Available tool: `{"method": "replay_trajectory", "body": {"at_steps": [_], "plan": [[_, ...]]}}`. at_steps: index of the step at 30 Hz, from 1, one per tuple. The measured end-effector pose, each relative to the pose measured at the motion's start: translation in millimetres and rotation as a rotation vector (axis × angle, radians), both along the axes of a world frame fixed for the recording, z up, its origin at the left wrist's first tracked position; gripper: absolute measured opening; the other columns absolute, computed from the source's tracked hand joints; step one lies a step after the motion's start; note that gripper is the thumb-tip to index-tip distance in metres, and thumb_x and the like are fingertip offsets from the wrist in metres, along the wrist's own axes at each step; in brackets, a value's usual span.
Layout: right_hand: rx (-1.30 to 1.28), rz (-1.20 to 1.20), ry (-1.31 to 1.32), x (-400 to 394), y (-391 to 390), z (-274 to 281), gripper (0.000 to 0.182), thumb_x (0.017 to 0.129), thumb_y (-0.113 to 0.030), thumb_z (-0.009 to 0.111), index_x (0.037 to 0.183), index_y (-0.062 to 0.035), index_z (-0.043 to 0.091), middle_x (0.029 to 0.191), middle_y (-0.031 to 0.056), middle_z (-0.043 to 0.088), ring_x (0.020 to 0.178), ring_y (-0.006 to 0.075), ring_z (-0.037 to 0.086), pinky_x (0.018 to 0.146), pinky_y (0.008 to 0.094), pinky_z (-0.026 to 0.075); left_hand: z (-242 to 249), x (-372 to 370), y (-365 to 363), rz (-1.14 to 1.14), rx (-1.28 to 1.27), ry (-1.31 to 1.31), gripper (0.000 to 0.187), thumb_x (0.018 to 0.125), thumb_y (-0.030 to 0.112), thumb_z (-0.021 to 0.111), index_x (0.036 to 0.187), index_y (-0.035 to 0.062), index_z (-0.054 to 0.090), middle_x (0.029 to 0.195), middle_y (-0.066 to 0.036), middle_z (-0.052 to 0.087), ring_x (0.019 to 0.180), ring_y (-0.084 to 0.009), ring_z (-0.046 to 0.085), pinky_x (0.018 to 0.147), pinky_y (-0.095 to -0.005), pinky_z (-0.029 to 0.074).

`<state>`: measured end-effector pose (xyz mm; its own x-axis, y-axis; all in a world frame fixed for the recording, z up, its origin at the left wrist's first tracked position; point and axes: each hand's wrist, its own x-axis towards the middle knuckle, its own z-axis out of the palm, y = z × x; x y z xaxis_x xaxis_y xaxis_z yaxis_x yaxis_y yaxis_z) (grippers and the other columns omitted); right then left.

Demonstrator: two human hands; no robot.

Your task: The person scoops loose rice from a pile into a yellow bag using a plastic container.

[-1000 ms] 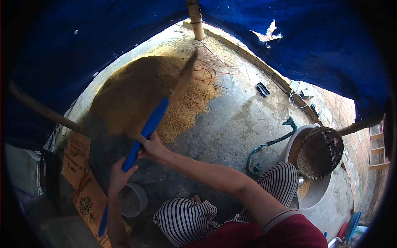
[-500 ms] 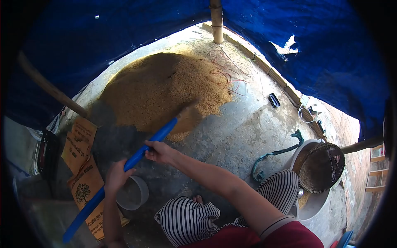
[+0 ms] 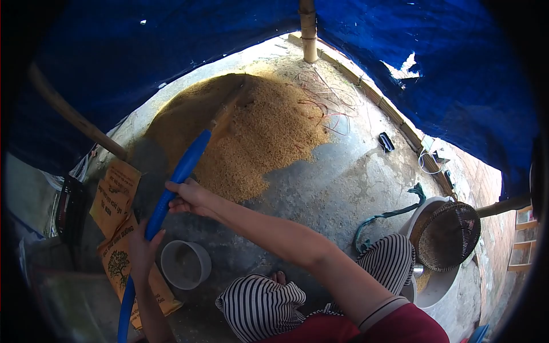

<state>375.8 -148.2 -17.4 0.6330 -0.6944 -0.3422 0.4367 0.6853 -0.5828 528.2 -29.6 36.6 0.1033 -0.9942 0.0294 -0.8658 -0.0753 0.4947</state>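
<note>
Both my hands are on a long blue pole (image 3: 186, 163) that slants up from the lower left. My right hand (image 3: 191, 197) wraps round its upper part. Lower down, my left hand (image 3: 144, 243) lies round the pole with the thumb raised along it. Beyond the blue part, a narrower brown end (image 3: 214, 122) reaches over a large heap of golden grain (image 3: 269, 131); whatever is at its far tip blends into the heap. Close to my left hand stands a round pale tub (image 3: 186, 264) on the concrete floor.
Printed orange sacks (image 3: 117, 257) lie at the left. A white bucket (image 3: 437, 286) with a woven basket (image 3: 449, 235) is beside my right knee, near a green strap (image 3: 380, 216). Blue tarpaulin (image 3: 171, 40) hangs behind, with a bamboo post (image 3: 308, 34). Thin red cords (image 3: 326, 108) lie beyond the heap.
The pole's upper end has swung left and further up over the heap. My right hand has moved left and slightly up with it; my left hand has shifted slightly left.
</note>
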Motion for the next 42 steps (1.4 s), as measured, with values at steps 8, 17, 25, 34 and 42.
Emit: {"method": "replay_trajectory", "body": {"at_steps": [8, 17, 25, 34, 42], "plan": [[-0.127, -0.089, 0.088, 3, 25, 4, 0.036, 0.091, -0.025, 0.054, 0.109, -0.0036, 0.031, 0.084, 0.0098, 0.052, 0.062, 0.0162, 0.058, 0.059, 0.0351, 0.057, -2, 11, 0, -0.036, 0.055, 0.098, 0.033, 0.07, 0.021, 0.072, 0.091, -0.0018, 0.059, 0.059, -0.006, 0.05, 0.053, -0.0146, 0.046, 0.052, -0.0295, 0.037], [0.62, -0.243, -0.053, 10, 95, -60, 0.027, 0.092, -0.021, 0.051, 0.104, -0.0013, 0.037, 0.098, 0.0132, 0.047, 0.071, 0.0184, 0.058, 0.068, 0.0327, 0.059, 5, 35, -15, -0.291, 0.653, 0.037, 0.034, 0.061, 0.019, 0.077, 0.085, -0.0003, 0.064, 0.061, -0.007, 0.055, 0.054, -0.0138, 0.055, 0.052, -0.0292, 0.041], [0.42, 0.06, -0.296, 18, 26, -74, 0.018, 0.09, -0.016, 0.054, 0.096, -0.0024, 0.045, 0.09, 0.0093, 0.051, 0.072, 0.018, 0.057, 0.068, 0.0313, 0.057, 13, 14, 3, -0.044, 0.339, -0.202, 0.035, 0.063, 0.016, 0.073, 0.091, -0.0003, 0.061, 0.077, -0.016, 0.059, 0.072, -0.0306, 0.059, 0.066, -0.0387, 0.044], [0.105, 0.087, -0.183, 29, 23, -1, 0.031, 0.09, -0.022, 0.056, 0.105, -0.0004, 0.04, 0.09, 0.0115, 0.055, 0.07, 0.0171, 0.059, 0.066, 0.0325, 0.057, 39, 16, 24, 0.105, 0.115, -0.19, 0.032, 0.067, 0.017, 0.072, 0.093, 0.0013, 0.06, 0.074, -0.013, 0.058, 0.068, -0.0282, 0.058, 0.063, -0.0366, 0.043], [-0.052, 0.003, -0.053, 13, 15, -5, 0.035, 0.091, -0.024, 0.055, 0.109, -0.0022, 0.035, 0.091, 0.0104, 0.054, 0.071, 0.0168, 0.06, 0.067, 0.0353, 0.057, 10, 13, 10, -0.063, -0.107, -0.152, 0.035, 0.07, 0.019, 0.072, 0.096, -0.0003, 0.059, 0.064, -0.011, 0.055, 0.058, -0.0219, 0.054, 0.057, -0.0322, 0.041]]}}
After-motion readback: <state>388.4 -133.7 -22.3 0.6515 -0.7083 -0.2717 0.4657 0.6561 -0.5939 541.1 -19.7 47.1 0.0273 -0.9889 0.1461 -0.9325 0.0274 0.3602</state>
